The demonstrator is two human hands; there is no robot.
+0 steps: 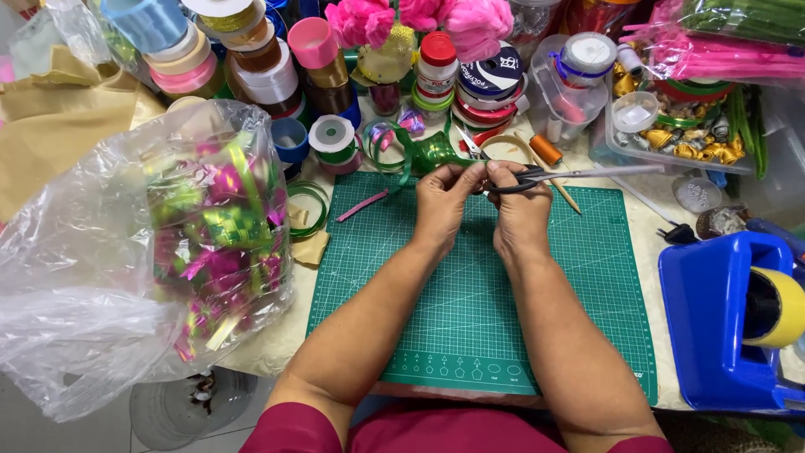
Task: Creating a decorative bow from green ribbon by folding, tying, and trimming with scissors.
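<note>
Right hand (pixel 518 210) fingers threaded through the black loops of a pair of long silver-bladed scissors (pixel 579 175), closed on the handle. Blades run rightward and slightly away, long axis near horizontal, tips well past the right hand over the mat's far right edge; whether the blades are parted, cannot tell.

Left hand (pixel 444 197) fingertips pinched narrow against the right hand's fingertips, at the scissor handle. Something small may sit in the pinch; too small to tell. A shiny green ribbon strip (pixel 432 155) curls just beyond the left hand, so the left hand is nearer to it; contact unclear.

Both hands hover over the far edge of one green gridded cutting mat (pixel 470 302). One pink ribbon scrap (pixel 362 205) lies on the mat left of the hands, apart.

Further out: one clear plastic bag of pink and green ribbon bows (pixel 210 235) at left, one blue tape dispenser with yellow roll (pixel 729 319) at right, many stacked ribbon spools (pixel 251 59) along the back, count not possible. One orange thread spool (pixel 546 150) near the blades.
</note>
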